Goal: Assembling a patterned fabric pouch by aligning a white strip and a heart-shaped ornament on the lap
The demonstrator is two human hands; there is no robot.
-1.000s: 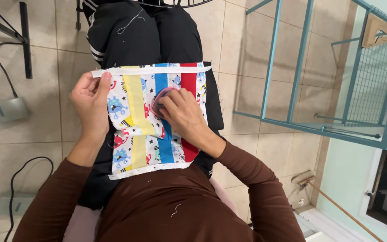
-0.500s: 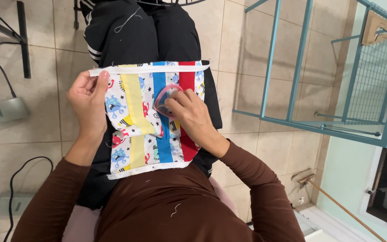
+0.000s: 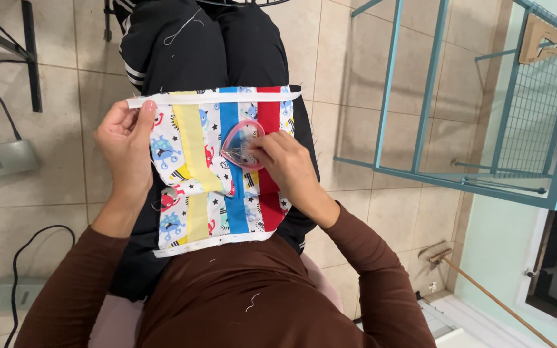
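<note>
From the head camera, a patchwork fabric panel (image 3: 211, 171) lies flat across the person's lap, its long axis running from the belly out toward the knees. Its yellow, blue and red stripes follow that line, and a white binding strip (image 3: 214, 98) crosses the far end. The left hand (image 3: 126, 143) grips the panel's far left edge, thumb on top with the fingers curled under. The right hand (image 3: 286, 162) rests on the red stripe, fingertips bunched on a small clear, pink-rimmed container (image 3: 242, 144) sitting on the cloth. What it holds is too small to make out, and whether the fingers actually pinch anything I cannot tell. The panel's near edge meets the brown sweater (image 3: 227, 290); black trousers (image 3: 188, 45) show beyond.
</note>
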